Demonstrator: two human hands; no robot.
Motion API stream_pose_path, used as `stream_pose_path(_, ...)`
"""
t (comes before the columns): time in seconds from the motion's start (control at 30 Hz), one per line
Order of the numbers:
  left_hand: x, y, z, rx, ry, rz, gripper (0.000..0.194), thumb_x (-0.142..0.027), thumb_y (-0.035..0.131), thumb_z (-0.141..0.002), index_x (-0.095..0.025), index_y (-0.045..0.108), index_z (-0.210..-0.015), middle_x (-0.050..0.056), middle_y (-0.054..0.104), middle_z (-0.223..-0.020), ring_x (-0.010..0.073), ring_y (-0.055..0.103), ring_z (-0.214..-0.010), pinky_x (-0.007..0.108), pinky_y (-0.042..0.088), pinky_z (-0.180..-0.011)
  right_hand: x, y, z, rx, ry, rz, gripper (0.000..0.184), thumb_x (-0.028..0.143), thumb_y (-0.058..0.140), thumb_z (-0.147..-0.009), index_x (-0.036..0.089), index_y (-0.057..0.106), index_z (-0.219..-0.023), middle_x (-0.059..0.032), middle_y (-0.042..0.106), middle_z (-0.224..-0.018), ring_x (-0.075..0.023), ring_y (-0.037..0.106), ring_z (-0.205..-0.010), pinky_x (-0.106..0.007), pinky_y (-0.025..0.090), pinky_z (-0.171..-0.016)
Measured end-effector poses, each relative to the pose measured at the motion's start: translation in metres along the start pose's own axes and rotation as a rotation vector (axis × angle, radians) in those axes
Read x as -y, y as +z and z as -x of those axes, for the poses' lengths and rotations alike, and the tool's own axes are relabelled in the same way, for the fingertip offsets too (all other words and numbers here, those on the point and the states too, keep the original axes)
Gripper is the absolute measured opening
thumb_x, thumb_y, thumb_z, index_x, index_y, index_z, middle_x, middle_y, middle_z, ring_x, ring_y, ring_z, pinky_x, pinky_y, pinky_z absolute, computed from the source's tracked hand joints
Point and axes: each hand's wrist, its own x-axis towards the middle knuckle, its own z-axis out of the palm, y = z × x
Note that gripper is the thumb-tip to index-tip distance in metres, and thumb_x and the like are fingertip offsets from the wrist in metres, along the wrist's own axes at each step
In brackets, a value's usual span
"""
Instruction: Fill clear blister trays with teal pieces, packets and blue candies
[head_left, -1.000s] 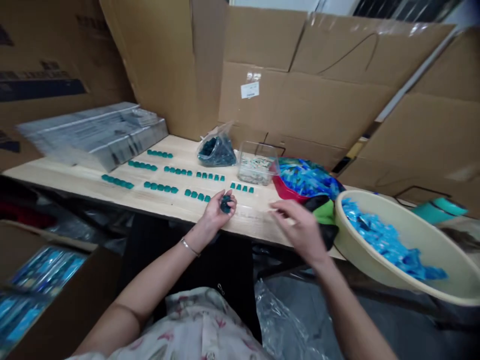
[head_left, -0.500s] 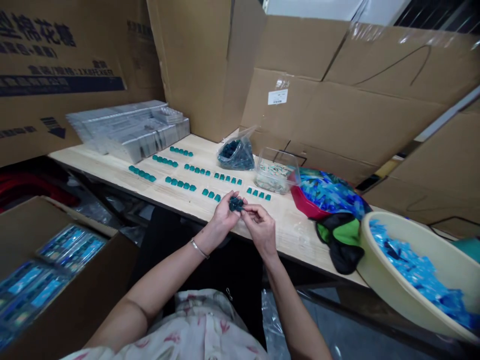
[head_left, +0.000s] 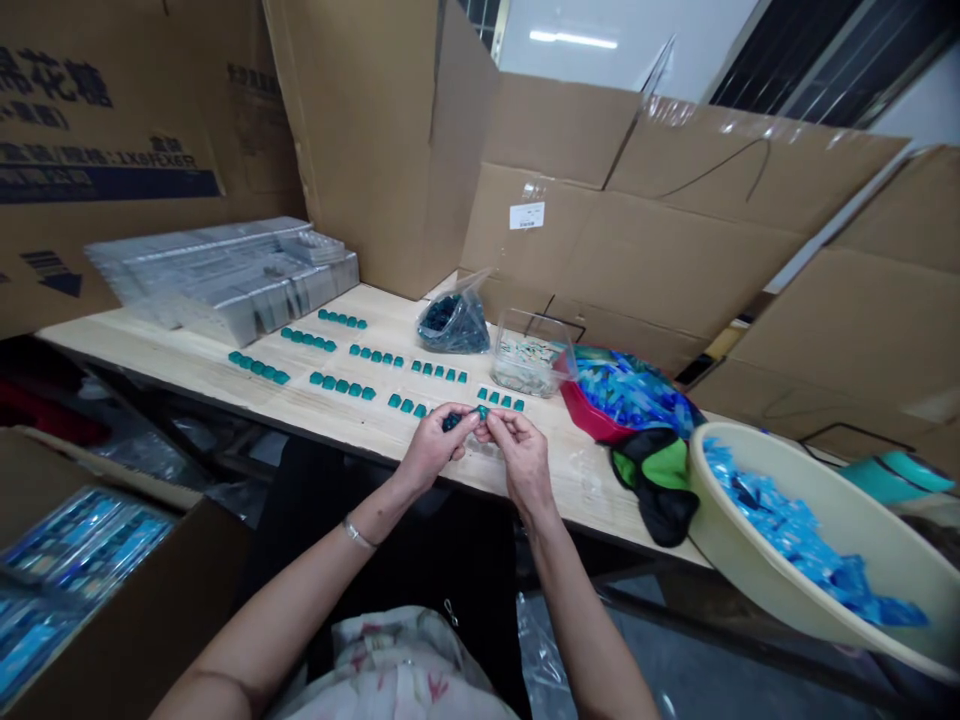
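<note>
Right now the left hand (head_left: 433,448) is clenched around a clump of teal pieces (head_left: 451,423) while the right hand (head_left: 523,460) pinches a single teal piece (head_left: 483,412) in its fingertips, just above the surface (head_left: 570,470), right by the nearest teal rows (head_left: 406,405).

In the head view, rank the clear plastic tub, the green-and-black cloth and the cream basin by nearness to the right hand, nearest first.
From the right hand:
1. Clear plastic tub: on the table, straight ahead of the hand.
2. Green-and-black cloth: on the table, to the hand's right.
3. Cream basin: farther right, past the cloth.
</note>
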Motion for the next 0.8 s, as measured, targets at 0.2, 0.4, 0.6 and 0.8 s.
stream_pose_path(0.2,-0.008,-0.003,-0.001,0.076,0.009,-0.058,0.028,-0.041,0.06,-0.074,-0.015,0.059,-0.083,-0.006,0.04,-0.05,0.0038,0.031,-0.039,0.017,0.026,-0.038,0.003,0.001,-0.002,0.081,0.01,0.05,0.027,0.032,0.068,-0.069,0.02,0.065,-0.094,-0.0012,0.067,-0.078,-0.0136,0.061,-0.063,-0.03,0.053,-0.064)
stream_pose_path(0.4,-0.014,-0.009,-0.002,0.09,0.261,-0.476,0.016,-0.033,0.059,-0.076,-0.018,0.063,-0.081,0.001,0.058,-0.067,0.0101,0.052,-0.058,0.02,0.041,-0.056,0.005,0.0,-0.001,0.094,-0.094,0.188,0.017,0.031,0.063,-0.074,0.02,0.067,-0.087,-0.0019,0.065,-0.081,-0.0135,0.062,-0.065,-0.029,0.052,-0.067)
stream_pose_path(0.6,-0.015,-0.014,-0.005,0.122,0.423,-0.76,0.018,-0.021,0.047,-0.082,-0.016,0.064,-0.086,0.006,0.064,-0.085,0.0157,0.057,-0.081,0.027,0.042,-0.08,0.01,0.004,0.004,0.073,-0.262,0.43,0.016,0.029,0.055,-0.081,0.018,0.066,-0.086,-0.0044,0.064,-0.081,-0.0148,0.062,-0.07,-0.027,0.052,-0.067)
stream_pose_path(0.8,-0.012,-0.016,-0.005,-0.009,0.363,-0.8,0.019,-0.029,0.054,-0.078,-0.015,0.062,-0.089,0.005,0.065,-0.086,0.0157,0.059,-0.08,0.027,0.044,-0.076,0.004,0.009,0.004,0.073,-0.418,0.603,0.014,0.022,0.05,-0.083,0.018,0.063,-0.086,-0.0057,0.063,-0.084,-0.0152,0.061,-0.074,-0.027,0.052,-0.066)
